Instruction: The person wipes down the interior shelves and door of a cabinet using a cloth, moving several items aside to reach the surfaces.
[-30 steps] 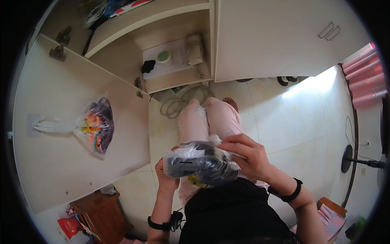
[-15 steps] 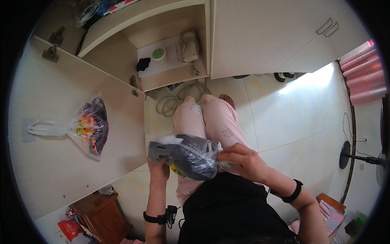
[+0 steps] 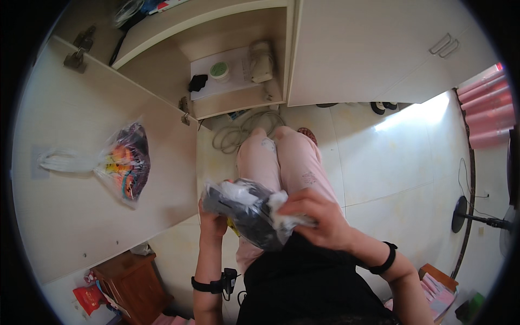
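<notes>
Pale tiled floor [image 3: 384,157] ahead of the fingers and off to their right, with an off-white cabinet [image 3: 241,111] farther out past the fingertips and an open door [image 3: 162,211] to the left of the left hand [image 3: 213,219], hung with a clear bag of bright-coloured contents [image 3: 127,162]. Between the fingers of 2 hands, above the lap: a dark grey bundle in clear plastic [image 3: 254,219]. Probably light to moderate in weight, judging by the easy 2-handed support; likely firm inside, but loose and slick outside around the creased film. Apt to slide within the wrapping if held by film alone; not obviously fragile, yet with thin plastic at risk of tearing under a hard tug. Best held at the solid left end, with the other fingers on the gathered plastic [image 3: 295,221] at the right end. Left-hand fingers clasped around that left end, with the main body of the bundle just to their right. Right hand [image 3: 319,219] closed in a pinch on the gathered plastic, with the body just left of the fingertips; too blurred there to tell the exact finger contacts. Just right of the left-hand fingers, under the bundle, a small yellow patch [image 3: 233,227]. Pink trousers [image 3: 260,162] beneath and beyond the fingers.
</notes>
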A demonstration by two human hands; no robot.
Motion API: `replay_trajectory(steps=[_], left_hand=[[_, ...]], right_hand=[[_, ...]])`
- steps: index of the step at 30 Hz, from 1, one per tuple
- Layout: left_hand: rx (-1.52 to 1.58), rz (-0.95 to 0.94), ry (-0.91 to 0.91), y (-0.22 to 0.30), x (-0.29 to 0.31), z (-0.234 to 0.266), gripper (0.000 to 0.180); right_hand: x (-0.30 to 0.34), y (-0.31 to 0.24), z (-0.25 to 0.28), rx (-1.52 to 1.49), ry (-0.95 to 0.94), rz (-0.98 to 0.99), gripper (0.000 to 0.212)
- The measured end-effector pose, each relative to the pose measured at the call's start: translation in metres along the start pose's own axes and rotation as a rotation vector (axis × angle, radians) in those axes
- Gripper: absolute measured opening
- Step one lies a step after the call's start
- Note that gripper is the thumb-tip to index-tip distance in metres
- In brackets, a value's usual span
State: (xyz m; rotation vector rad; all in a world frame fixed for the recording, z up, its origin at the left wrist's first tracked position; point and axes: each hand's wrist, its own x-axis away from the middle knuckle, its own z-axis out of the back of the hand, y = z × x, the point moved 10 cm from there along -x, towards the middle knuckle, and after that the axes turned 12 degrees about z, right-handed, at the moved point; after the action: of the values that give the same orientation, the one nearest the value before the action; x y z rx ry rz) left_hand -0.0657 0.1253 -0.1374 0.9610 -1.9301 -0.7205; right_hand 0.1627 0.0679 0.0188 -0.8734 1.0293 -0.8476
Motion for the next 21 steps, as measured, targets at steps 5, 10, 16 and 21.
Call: replay_trajectory(steps=[5, 10, 16, 21], left_hand=[[0.149, -0.006, -0.123, 0.013, 0.006, -0.039, 0.026], [0.041, 0.059, -0.187, 0.013, 0.008, -0.043, 0.01], [-0.144, -0.1, -0.22, 0.023, -0.006, -0.091, 0.023], [-0.77, -0.736, -0.452, 0.111, 0.043, -0.211, 0.022]], right_hand=[[-0.005, 0.023, -0.031, 0.026, -0.061, 0.16, 0.05], [-0.017, 0.02, -0.005, 0.049, 0.054, -0.008, 0.041], [-0.016, 0.035, 0.002, 0.15, 0.053, -0.069, 0.042], [0.007, 0.018, 0.095, 0.327, 0.5, -0.073, 0.034]])
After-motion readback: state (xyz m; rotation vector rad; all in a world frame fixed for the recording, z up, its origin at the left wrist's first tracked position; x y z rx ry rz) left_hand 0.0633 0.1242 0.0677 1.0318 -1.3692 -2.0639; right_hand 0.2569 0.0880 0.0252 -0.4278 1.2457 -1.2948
